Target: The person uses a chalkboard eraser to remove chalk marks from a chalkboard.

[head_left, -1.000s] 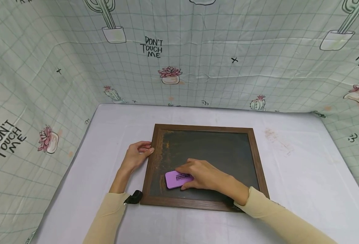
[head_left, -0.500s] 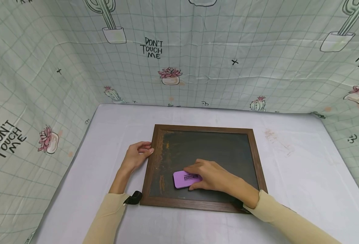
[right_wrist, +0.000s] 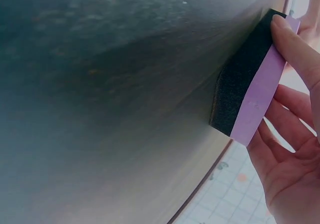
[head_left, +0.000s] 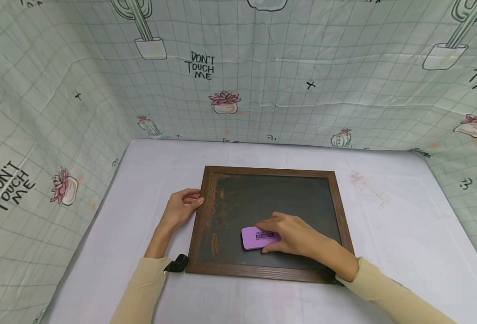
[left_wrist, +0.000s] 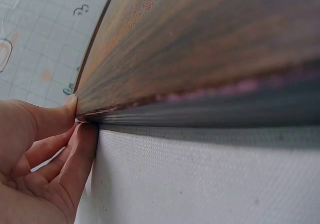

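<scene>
A framed chalkboard (head_left: 279,193) lies on the white table, with orange chalk smears along its left side. At its left edge, my left hand (head_left: 180,208) holds the brown wooden frame (left_wrist: 165,68); the thumb is on top and the fingers are against the side in the left wrist view. My right hand (head_left: 293,234) grips a purple magnetic board eraser (head_left: 249,238) over the lower middle of the board. In the right wrist view the eraser's dark felt (right_wrist: 240,83) faces the board, and the thumb and fingers hold it from opposite sides.
The white tablecloth (head_left: 400,225) has a faint reddish stain (head_left: 368,186) to the right of the board. Behind and at the sides hangs a grid-patterned curtain (head_left: 270,67) printed with cacti. A black wrist strap piece (head_left: 176,263) sits near the board's lower left corner.
My right hand has slid the eraser rightward across the board, from near the left orange streaks to the lower middle. My left hand has stayed at the frame's left edge.
</scene>
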